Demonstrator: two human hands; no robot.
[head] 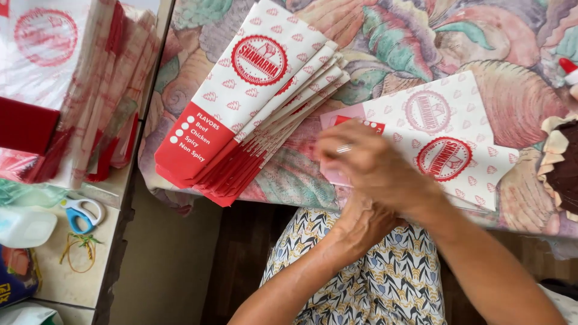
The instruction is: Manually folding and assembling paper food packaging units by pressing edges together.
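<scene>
Right hand (370,165): blurred, fingers curled, palm down on a flat white-and-red paper sleeve (448,141); whether it grips the sleeve cannot be told. Left hand (361,225): beneath the right, at the table edge, grip unclear. Sleeve lies on the patterned tablecloth (421,36). Fanned stack of like sleeves (253,102): just left. Blue-handled scissors (81,212): side counter, far left.

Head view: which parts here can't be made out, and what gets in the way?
- Right hand: motion-blurred; its grip on the flat paper sleeve is unclear.
- Left hand: fingers hidden under the right hand.
- Paper sleeve: near left end covered by the hands.
- Fanned stack of sleeves: lower ones overlapped, count unclear.
- Scissors: blades hidden under clutter.
- Brown frilled item: cut off by the right edge.
</scene>
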